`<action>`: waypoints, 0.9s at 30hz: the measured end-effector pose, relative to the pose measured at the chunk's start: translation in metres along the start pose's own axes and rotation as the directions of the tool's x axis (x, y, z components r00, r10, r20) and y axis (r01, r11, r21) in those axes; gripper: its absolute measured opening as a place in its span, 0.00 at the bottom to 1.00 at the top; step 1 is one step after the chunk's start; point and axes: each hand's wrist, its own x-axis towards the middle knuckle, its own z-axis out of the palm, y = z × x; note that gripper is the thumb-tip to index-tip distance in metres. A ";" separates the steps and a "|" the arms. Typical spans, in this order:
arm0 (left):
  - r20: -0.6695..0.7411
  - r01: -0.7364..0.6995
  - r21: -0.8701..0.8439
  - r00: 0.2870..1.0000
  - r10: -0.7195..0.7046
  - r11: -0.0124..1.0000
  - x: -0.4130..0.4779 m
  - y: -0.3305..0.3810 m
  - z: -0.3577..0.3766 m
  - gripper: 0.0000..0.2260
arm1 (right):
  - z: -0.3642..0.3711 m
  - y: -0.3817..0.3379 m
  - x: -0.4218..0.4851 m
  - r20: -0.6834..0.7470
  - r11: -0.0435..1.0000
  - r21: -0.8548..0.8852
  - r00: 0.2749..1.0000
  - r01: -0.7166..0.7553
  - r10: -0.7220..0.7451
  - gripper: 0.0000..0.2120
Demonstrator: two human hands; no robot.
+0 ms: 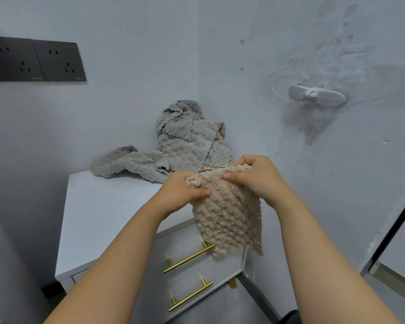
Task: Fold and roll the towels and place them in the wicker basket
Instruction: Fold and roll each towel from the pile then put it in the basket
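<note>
A beige bobbled towel [227,216] hangs in the air in front of me, over the front edge of a white cabinet [98,206]. My left hand [185,191] pinches its top left corner, thumb on the front. My right hand [255,174] pinches the top edge just to the right, fingers curled over the cloth. A heap of grey towels [173,148] lies crumpled in the back corner of the cabinet top, with a bit of beige cloth showing behind it. No wicker basket is in view.
The cabinet has drawers with gold bar handles [188,259] below the hanging towel. Walls close in behind and to the right, with a white wall hook [316,95] on the right and dark power sockets [35,59] on the left.
</note>
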 end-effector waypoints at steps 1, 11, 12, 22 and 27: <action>-0.039 -0.017 0.000 0.999 0.017 1.000 0.001 0.000 -0.001 0.06 | -0.001 -0.001 -0.001 0.002 1.000 -0.025 1.000 0.012 -0.012 0.15; -0.207 -0.077 -0.058 0.976 0.064 0.995 -0.002 0.003 0.000 0.06 | -0.020 0.006 -0.001 0.129 0.962 0.273 0.992 -0.023 -0.013 0.08; -0.217 -0.082 -0.068 0.974 0.065 0.994 -0.002 0.003 0.001 0.06 | -0.019 0.007 0.000 0.110 0.953 0.302 0.994 -0.034 0.000 0.08; 0.026 0.028 -0.419 0.999 -0.019 0.908 -0.011 0.015 -0.002 0.06 | -0.003 0.015 0.005 -0.116 0.972 0.226 0.989 -0.062 0.090 0.08; 0.190 0.186 -0.490 0.976 -0.104 0.852 -0.011 0.013 -0.013 0.06 | -0.013 0.016 0.001 0.234 0.792 0.542 0.955 -0.282 0.180 0.07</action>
